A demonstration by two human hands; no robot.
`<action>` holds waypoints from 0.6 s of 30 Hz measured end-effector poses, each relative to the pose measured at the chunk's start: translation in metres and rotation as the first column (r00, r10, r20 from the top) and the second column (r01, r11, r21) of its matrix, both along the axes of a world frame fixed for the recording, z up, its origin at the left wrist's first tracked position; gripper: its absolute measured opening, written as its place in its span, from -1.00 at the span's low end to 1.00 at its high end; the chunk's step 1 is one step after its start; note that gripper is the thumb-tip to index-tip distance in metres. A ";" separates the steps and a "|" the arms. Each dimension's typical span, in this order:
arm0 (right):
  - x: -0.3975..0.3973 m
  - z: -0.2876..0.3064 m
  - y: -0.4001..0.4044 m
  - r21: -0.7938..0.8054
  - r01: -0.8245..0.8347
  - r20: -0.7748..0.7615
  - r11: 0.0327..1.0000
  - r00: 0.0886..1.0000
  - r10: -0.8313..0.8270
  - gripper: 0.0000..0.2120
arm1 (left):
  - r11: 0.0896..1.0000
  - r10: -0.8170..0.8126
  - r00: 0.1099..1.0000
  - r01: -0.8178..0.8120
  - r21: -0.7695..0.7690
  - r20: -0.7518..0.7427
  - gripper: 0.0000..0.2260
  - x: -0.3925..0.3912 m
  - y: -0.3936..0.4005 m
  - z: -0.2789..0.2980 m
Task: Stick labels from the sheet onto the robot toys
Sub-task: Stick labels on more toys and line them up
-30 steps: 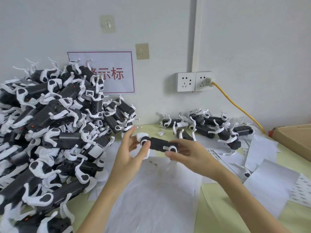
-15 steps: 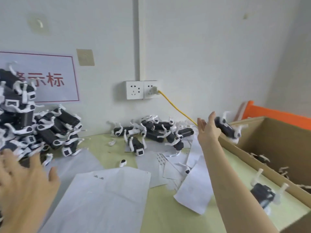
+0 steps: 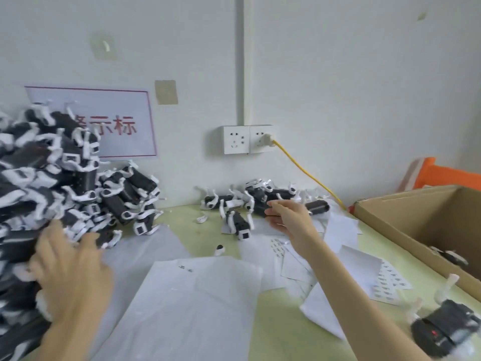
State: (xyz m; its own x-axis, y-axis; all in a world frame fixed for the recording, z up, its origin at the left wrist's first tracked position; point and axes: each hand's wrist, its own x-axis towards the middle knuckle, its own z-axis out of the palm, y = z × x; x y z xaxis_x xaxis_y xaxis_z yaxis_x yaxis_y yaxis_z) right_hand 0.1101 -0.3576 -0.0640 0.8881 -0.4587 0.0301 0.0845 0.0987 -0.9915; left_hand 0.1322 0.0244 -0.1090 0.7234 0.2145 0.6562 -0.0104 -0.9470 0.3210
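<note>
On table: left hand [image 3: 70, 259] spread on toy pile [image 3: 52, 191] | right hand [image 3: 289, 217] loose, empty | cardboard box [image 3: 416, 217] right

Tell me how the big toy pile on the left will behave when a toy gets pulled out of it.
The pile is steep and loosely heaped, so pulling one toy will probably send others sliding onto the table. The thin white legs look interlocked, so neighbours may snag and come along. The left hand rests open on its lower slope, which may help steady it.
</note>
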 end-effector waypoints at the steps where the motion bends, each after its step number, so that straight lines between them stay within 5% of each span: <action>1: -0.002 0.002 0.012 -0.071 -0.045 0.007 0.996 0.999 0.045 -0.88 | 0.999 -0.020 0.995 0.024 -0.040 0.102 -0.69 -0.009 -0.007 0.006; 5: -0.006 0.009 0.056 -0.262 -0.240 -0.010 0.935 0.969 0.246 -0.84 | 0.984 -0.097 0.974 0.125 -0.129 0.203 -0.83 -0.019 -0.015 0.016; 12: -0.017 0.000 0.098 -0.379 -0.482 -0.083 0.790 0.868 0.490 -0.80 | 0.923 -0.312 0.913 0.357 -0.143 0.262 -0.67 -0.014 -0.023 0.016; 18: -0.020 -0.022 0.111 -0.493 -0.518 -0.090 0.699 0.829 0.552 -0.75 | 0.724 -0.647 0.680 0.689 0.000 0.346 -0.75 -0.018 -0.054 0.009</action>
State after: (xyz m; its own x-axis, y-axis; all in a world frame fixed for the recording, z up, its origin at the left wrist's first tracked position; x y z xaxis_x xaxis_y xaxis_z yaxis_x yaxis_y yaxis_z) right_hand 0.0900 -0.2468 -0.0856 0.9679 0.1831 0.1723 0.2263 -0.3356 -0.9144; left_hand 0.1143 -0.0300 -0.0998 0.4750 -0.1561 0.8660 -0.7404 -0.6027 0.2975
